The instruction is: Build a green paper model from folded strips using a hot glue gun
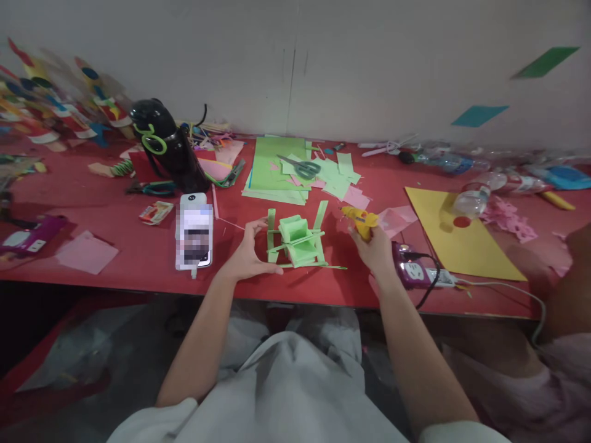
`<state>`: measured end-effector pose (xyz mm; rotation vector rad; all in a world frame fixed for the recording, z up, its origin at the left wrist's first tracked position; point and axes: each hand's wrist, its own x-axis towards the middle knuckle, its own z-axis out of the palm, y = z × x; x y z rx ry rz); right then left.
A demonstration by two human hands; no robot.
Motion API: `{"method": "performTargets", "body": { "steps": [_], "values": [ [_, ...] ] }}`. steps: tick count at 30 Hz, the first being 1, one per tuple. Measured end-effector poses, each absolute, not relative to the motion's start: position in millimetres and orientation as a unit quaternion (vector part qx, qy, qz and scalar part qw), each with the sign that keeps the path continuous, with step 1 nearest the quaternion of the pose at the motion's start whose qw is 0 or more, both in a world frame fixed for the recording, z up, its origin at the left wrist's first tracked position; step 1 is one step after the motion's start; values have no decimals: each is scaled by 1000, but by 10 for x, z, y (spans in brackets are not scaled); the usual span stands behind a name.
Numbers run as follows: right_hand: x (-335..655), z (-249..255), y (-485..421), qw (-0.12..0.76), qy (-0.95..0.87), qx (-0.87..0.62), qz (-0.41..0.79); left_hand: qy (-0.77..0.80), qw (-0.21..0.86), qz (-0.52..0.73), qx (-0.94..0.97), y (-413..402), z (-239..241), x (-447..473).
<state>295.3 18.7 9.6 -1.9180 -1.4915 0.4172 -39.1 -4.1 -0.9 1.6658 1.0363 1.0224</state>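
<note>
A light green paper model (295, 241) stands near the table's front edge, a boxy paddle-like wheel set between upright strips on a thin frame. My left hand (244, 255) curves around its left side, fingertips at the left upright and thumb along the front base strip. In my right hand (376, 249) is a yellow hot glue gun (362, 219), gripped to the right of the model with its nozzle pointing left. A small gap separates the nozzle from the model.
Behind lie green paper sheets (272, 163) and scissors (305, 167). Left are a phone (194, 231), pliers (152, 187) and a black penguin-like figure (161, 141). A power strip (415, 271) with cables, yellow card (457, 240) and bottles (475, 197) sit right. Another person's arm (572, 283) shows at far right.
</note>
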Motion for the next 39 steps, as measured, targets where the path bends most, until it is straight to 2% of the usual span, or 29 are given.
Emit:
{"method": "performTargets", "body": {
  "steps": [6, 15, 18, 22, 35, 39],
  "values": [
    [2940, -49, 178, 292, -563, -766, 107, 419, 444, 421, 671, -40, 5, -385],
    [2881, 4, -268, 469, -577, -668, 0, 421, 441, 422, 671, -16, -35, -386],
    [2792, 108, -347, 496, -607, -611, 111, 424, 437, 420, 673, -14, -35, -388],
    [2647, 210, -214, 449, -641, -547, 297, 419, 434, 423, 677, -11, -30, -387],
    [2380, 168, 187, 366, -611, -468, 523, 418, 432, 435, 671, -8, -32, -383],
    [2370, 93, 186, 415, -548, -467, 557, 404, 436, 439, 674, -2, -25, -396]
  ]
}}
